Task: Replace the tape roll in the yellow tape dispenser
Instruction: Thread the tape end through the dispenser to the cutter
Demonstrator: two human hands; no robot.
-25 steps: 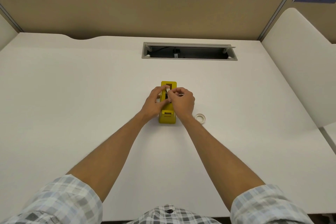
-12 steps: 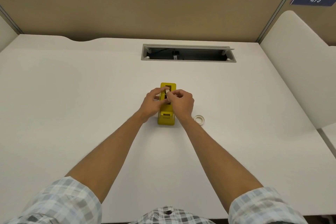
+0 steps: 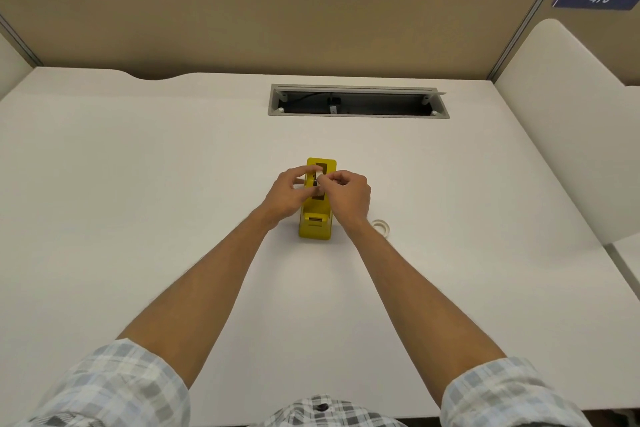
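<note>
The yellow tape dispenser (image 3: 316,222) stands in the middle of the white desk, its cutter end toward me. Both hands meet over its open top. My left hand (image 3: 289,192) pinches a white tape roll (image 3: 313,177) with a dark hub from the left side. My right hand (image 3: 348,196) grips the same roll from the right, fingers curled. The roll sits at the dispenser's slot; how deep it sits is hidden by my fingers. A second, pale tape roll (image 3: 381,227) lies flat on the desk just right of the dispenser, beside my right wrist.
A grey cable tray opening (image 3: 358,101) is set into the desk (image 3: 138,201) behind the dispenser. A tan partition (image 3: 277,17) closes the far side, and a cream divider panel (image 3: 575,135) stands at the right.
Both hands stay on the roll over the dispenser; the fingers have shifted only slightly. The dispenser and the loose roll have not moved.
</note>
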